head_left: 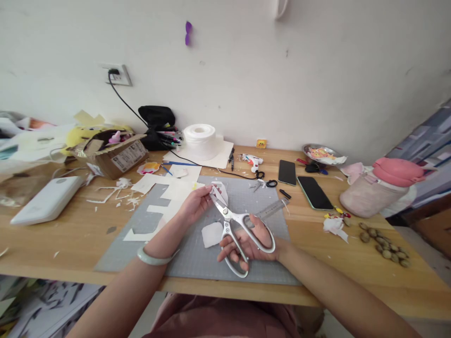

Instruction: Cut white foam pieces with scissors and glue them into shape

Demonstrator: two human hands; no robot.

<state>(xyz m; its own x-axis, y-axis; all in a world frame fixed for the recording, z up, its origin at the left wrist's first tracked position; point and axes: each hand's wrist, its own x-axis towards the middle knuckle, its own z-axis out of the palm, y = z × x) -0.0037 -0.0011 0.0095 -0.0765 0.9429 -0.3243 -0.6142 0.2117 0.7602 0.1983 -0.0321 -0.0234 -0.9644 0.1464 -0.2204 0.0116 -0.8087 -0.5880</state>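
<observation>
My right hand point(251, 241) has its thumb and fingers through the handle loops of large silver scissors point(227, 213). The blades point up and left, slightly parted, toward my left hand point(198, 203). Between the closed fingertips of my left hand is a small white piece point(220, 190), partly hidden by the fingers and blades; its material is hard to make out. A white, roughly square pad point(212, 234) lies on the grey cutting mat point(190, 260) just left of the scissor handles. Cut white paper point(169, 202) lies on the mat beside my left forearm.
Behind the mat stand a white tissue roll point(200, 142), a hot glue gun point(253, 162) and small black scissors point(266, 184). A ruler point(273, 208) and two phones point(314, 192) lie to the right, near a pink-lidded bottle point(378, 188). A cardboard box point(116, 152) and power bank point(47, 199) sit left.
</observation>
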